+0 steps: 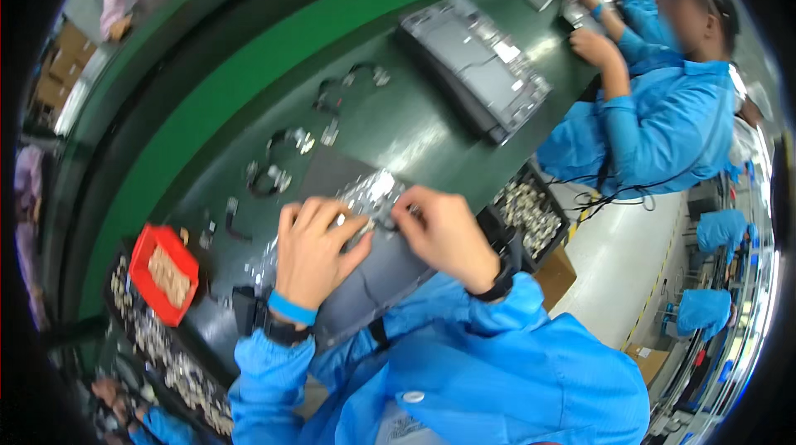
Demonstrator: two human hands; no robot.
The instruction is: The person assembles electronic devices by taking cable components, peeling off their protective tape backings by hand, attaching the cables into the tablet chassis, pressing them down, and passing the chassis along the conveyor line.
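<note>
A dark grey laptop base (365, 291) lies in front of me, with shiny clear film and small silvery parts (379, 189) along its far side. My left hand (319, 250) rests over it, thumb and forefinger drawn close together around something too small to name. To its right, my right hand (444, 233) pinches at the same row of parts; what is between its fingertips is hidden. Both hands nearly meet at the far edge of the base. Several short black cables with silvery ends, such as this looped cable (267, 179), lie beyond my left hand on the green bench (398, 126).
A red tray (143, 279) of tan pieces stands at left beside a long bin of small parts (186, 379). Another parts bin (531, 217) is at right. Farther off lies an opened laptop base (477, 63). A co-worker in blue (663, 113) handles parts at far right.
</note>
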